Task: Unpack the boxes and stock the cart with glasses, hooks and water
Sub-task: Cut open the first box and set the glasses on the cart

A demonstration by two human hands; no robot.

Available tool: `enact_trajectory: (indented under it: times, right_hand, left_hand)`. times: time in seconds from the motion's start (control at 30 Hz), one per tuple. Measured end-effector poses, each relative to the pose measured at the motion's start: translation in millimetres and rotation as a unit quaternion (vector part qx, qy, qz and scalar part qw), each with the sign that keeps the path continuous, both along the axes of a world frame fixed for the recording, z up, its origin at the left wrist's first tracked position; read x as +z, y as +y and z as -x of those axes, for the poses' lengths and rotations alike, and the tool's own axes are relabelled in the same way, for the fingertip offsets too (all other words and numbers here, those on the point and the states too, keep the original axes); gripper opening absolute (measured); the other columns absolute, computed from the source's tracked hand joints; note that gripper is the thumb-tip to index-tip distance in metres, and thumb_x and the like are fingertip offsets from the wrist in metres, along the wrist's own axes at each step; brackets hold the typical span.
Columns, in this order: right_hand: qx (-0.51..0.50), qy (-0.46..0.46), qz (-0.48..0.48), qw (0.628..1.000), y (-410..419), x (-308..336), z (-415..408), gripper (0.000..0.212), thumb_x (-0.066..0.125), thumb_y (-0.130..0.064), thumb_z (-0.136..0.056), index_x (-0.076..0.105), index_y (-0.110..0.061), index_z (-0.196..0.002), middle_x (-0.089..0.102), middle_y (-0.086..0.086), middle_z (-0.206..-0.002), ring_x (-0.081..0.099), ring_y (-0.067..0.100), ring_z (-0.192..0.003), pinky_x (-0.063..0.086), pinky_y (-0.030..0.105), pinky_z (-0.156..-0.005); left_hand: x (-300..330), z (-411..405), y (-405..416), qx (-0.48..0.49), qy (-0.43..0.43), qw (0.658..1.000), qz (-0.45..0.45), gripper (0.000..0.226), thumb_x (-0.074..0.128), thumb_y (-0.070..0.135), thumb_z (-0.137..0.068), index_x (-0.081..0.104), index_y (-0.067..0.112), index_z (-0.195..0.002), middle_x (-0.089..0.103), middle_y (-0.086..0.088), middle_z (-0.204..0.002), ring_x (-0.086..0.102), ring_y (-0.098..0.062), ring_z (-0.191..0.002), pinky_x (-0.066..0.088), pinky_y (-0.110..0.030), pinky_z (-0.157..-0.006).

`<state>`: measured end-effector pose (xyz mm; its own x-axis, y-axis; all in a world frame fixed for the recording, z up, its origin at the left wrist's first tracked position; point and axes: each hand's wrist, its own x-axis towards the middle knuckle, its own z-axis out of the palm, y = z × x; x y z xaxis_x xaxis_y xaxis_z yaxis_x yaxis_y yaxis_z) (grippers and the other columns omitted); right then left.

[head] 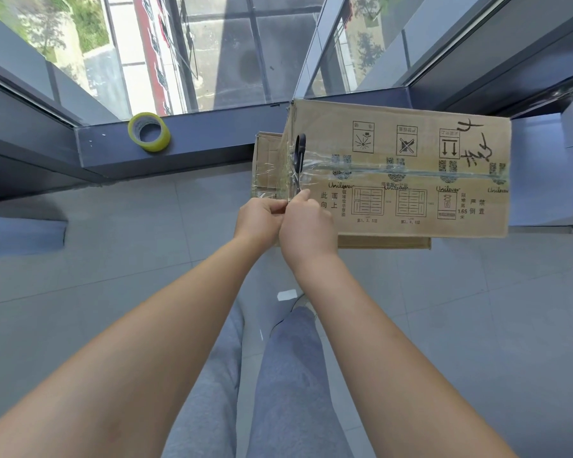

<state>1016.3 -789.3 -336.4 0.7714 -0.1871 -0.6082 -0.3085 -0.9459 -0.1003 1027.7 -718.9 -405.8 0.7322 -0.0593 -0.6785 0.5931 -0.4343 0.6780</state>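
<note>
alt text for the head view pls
Both hands, left hand and right hand, pick at clear tape on the corner of a taped cardboard box; black scissors lie on it. A yellow tape roll sits on the window ledge.

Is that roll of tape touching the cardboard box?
Apart. The head view shows the tape roll on the window ledge, with bare ledge between it and the box.

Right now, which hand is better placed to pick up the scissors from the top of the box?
The right hand. Its fingertips already lie by the blade tips of the scissors on the taped box. The left hand sits lower at the box edge, pinching tape there.
</note>
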Motion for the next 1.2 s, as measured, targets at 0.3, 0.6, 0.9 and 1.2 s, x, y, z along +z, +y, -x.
enact_trajectory:
  times: [0.3,0.6,0.9,1.2]
  right_hand:
    - [0.013,0.027,0.003,1.000,-0.8,-0.4,33.2,0.057,0.032,0.000,-0.094,0.010,0.004,-0.147,0.047,0.017,-0.133,0.053,0.032,-0.117,0.043,0.033,-0.091]
    - [-0.179,-0.131,-0.126,0.967,-48.3,10.5,34.6,0.024,0.038,-0.020,-0.099,0.052,-0.009,-0.116,0.064,0.014,-0.103,0.056,0.036,-0.096,0.039,0.039,-0.075]
    - [-0.023,-0.050,-0.135,0.989,-100.4,0.3,-21.7,0.023,0.040,-0.021,-0.098,0.055,-0.016,-0.116,0.059,0.008,-0.109,0.055,0.030,-0.099,0.039,0.033,-0.074]
    - [0.122,-0.041,-0.150,0.980,-136.0,3.1,-58.1,0.030,0.034,-0.026,-0.101,0.054,-0.019,-0.121,0.050,0.005,-0.108,0.053,0.029,-0.095,0.038,0.033,-0.074]
  left_hand:
    - [-3.4,-0.4,-3.2,-0.029,-0.018,0.998,-0.044,0.023,0.065,0.009,-0.085,0.074,0.015,-0.106,0.073,-0.002,-0.100,0.064,-0.013,-0.097,0.049,-0.026,-0.088]
    - [12.7,-13.1,-8.2,-0.083,-0.052,0.989,-0.108,0.035,0.057,0.011,-0.088,0.060,0.013,-0.123,0.063,-0.004,-0.115,0.058,-0.021,-0.104,0.040,-0.023,-0.086]
    - [24.3,-28.5,-44.7,0.018,0.038,0.990,-0.137,0.044,0.061,0.025,-0.086,0.049,0.013,-0.127,0.053,-0.006,-0.127,0.052,-0.024,-0.113,0.042,-0.031,-0.089]
    - [26.1,-31.1,-76.5,0.135,0.102,0.972,-0.164,0.051,0.065,0.036,-0.082,0.046,0.015,-0.124,0.046,-0.007,-0.128,0.044,-0.028,-0.120,0.041,-0.039,-0.099]
